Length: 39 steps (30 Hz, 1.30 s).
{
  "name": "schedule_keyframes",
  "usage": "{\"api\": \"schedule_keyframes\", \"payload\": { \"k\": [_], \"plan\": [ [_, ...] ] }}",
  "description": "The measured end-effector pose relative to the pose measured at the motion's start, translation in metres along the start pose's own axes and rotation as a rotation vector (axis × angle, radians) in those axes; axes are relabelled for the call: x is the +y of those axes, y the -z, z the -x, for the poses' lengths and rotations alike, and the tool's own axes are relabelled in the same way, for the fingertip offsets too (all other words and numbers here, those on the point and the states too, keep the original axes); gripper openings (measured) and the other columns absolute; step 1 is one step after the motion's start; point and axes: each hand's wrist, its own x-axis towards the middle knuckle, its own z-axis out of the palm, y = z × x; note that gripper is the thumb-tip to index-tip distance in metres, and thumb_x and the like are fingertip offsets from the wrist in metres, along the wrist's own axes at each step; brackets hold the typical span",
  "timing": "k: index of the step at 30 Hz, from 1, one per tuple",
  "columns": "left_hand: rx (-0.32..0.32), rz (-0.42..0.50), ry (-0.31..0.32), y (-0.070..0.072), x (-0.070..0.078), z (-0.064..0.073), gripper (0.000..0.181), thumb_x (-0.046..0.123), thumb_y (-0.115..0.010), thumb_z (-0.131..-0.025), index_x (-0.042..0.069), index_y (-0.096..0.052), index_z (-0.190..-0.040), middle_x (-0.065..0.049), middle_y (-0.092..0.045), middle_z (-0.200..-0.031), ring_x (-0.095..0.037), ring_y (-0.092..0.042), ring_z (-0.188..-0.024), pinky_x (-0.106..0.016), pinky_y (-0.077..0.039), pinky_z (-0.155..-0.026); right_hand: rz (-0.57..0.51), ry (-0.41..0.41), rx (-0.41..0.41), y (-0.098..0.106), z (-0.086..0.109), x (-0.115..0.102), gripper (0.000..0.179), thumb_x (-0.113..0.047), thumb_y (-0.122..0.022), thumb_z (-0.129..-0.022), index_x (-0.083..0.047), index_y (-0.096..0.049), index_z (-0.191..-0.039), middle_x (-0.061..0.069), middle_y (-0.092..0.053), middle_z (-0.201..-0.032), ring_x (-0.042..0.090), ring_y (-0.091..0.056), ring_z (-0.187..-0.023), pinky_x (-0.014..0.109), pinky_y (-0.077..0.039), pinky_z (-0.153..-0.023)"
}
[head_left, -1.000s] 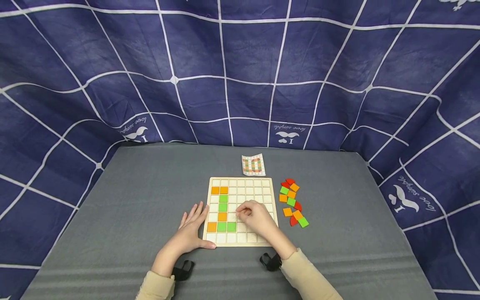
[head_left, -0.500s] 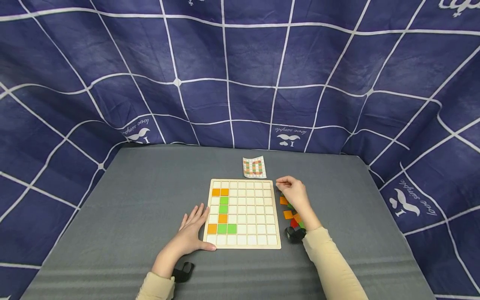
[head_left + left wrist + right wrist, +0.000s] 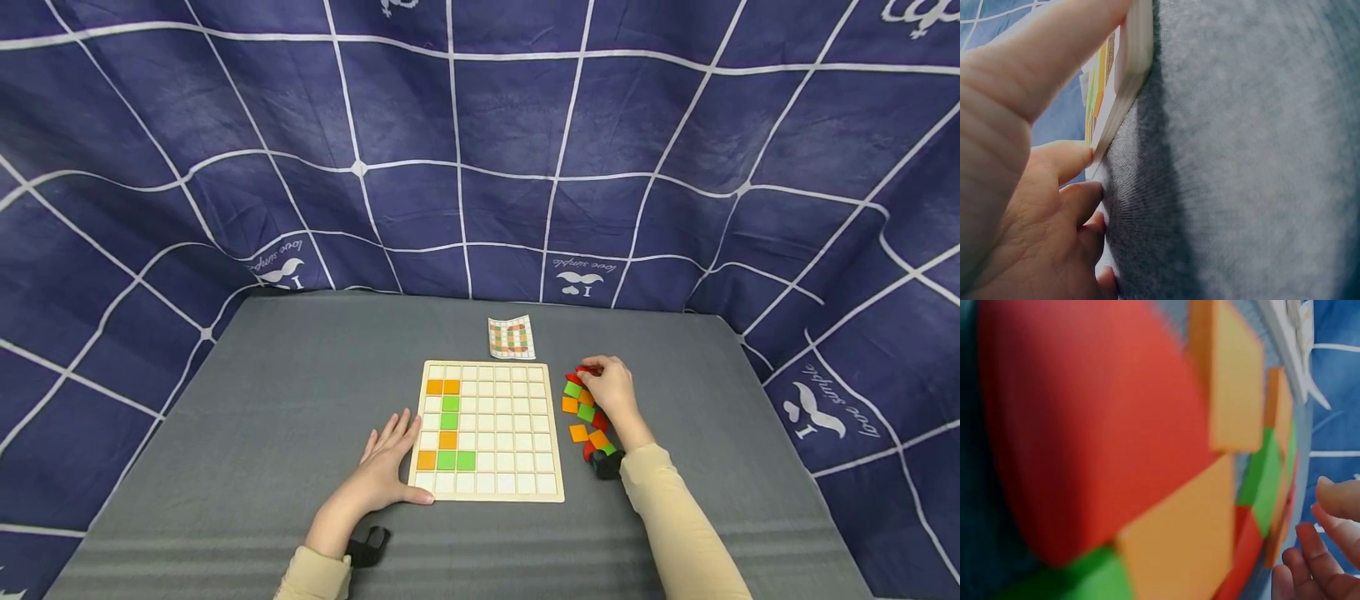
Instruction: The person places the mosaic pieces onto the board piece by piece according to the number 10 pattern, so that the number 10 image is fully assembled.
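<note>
My left hand (image 3: 378, 475) lies with fingers spread at the left edge of the wooden grid board (image 3: 504, 422), thumb along its near left corner. The left wrist view shows the thumb and a fingertip touching the board's side (image 3: 1136, 59). Several orange tiles (image 3: 434, 387) and green tiles (image 3: 450, 404) sit in the board's left cells. Right of the board, my right hand (image 3: 617, 393) is over the far end of the loose pieces, fingertips at the red pieces (image 3: 574, 378). In the right wrist view its slightly bent fingers (image 3: 1315, 547) show nothing between them.
A small printed pattern card (image 3: 512, 337) lies beyond the board. Loose orange squares (image 3: 579, 433), green squares (image 3: 586, 412) and red rounded pieces (image 3: 600, 420) lie in a column at the right. A blue checked cloth (image 3: 495, 208) hangs behind the grey table (image 3: 330, 367).
My right hand has moved from over the board's middle to the right, onto the far end of the loose pieces. The left hand stays at the board; the head view has shifted slightly.
</note>
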Motion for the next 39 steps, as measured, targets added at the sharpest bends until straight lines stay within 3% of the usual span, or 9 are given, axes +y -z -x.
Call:
{"api": "schedule_keyframes", "payload": {
  "k": [10,17,25,30,34,39],
  "plan": [
    [0.001,0.004,-0.001,-0.001,0.001,0.001,0.125,0.035,-0.095,-0.056,0.004,-0.025,-0.156,-0.019,-0.013,-0.164,-0.039,-0.006,-0.153,-0.061,-0.002,-0.120,0.037,-0.036,-0.019,-0.002,-0.005,0.010,0.033,-0.012,-0.069,-0.091,0.003,-0.067,-0.120,0.026,-0.058,-0.120,0.038,-0.056,-0.104,0.049,-0.049,-0.092],
    [0.006,0.002,0.002,-0.001,0.001,0.001,0.124,0.035,-0.095,-0.056,0.004,-0.026,-0.155,-0.020,-0.014,-0.164,-0.039,-0.006,-0.153,-0.061,-0.002,-0.120,-0.010,-0.090,0.005,-0.004,-0.008,0.009,0.028,-0.013,-0.068,-0.092,0.003,-0.068,-0.115,0.021,-0.063,-0.108,0.033,-0.059,-0.096,0.044,-0.051,-0.085],
    [0.013,0.002,0.006,-0.001,0.002,0.001,0.125,0.034,-0.095,-0.055,0.004,-0.027,-0.155,-0.020,-0.015,-0.164,-0.039,-0.007,-0.153,-0.061,-0.002,-0.120,-0.013,-0.173,-0.052,-0.001,-0.013,0.005,0.024,-0.016,-0.069,-0.092,-0.001,-0.066,-0.110,0.017,-0.068,-0.101,0.029,-0.061,-0.088,0.039,-0.051,-0.080],
    [0.007,0.004,0.003,-0.001,0.000,0.001,0.125,0.035,-0.095,-0.056,0.005,-0.026,-0.156,-0.019,-0.014,-0.164,-0.039,-0.006,-0.153,-0.061,-0.001,-0.120,0.008,-0.145,-0.088,0.002,-0.012,0.003,0.019,-0.018,-0.071,-0.091,-0.003,-0.068,-0.102,0.012,-0.068,-0.093,0.024,-0.060,-0.080,0.032,-0.048,-0.071],
    [0.006,0.013,0.006,-0.001,0.000,0.001,0.125,0.035,-0.095,-0.056,0.004,-0.026,-0.155,-0.019,-0.013,-0.164,-0.039,-0.006,-0.153,-0.060,-0.001,-0.120,0.005,-0.080,-0.067,0.001,-0.009,-0.003,0.015,-0.017,-0.070,-0.092,-0.004,-0.068,-0.100,0.012,-0.069,-0.092,0.021,-0.059,-0.075,0.026,-0.045,-0.063],
    [0.007,0.019,0.010,-0.001,0.000,0.001,0.125,0.034,-0.096,-0.055,0.004,-0.026,-0.155,-0.018,-0.013,-0.164,-0.038,-0.006,-0.153,-0.060,-0.001,-0.121,-0.056,0.009,-0.024,-0.003,-0.002,-0.019,0.015,-0.017,-0.067,-0.094,-0.007,-0.070,-0.104,0.014,-0.071,-0.100,0.025,-0.064,-0.083,0.031,-0.051,-0.069]
  ]
}}
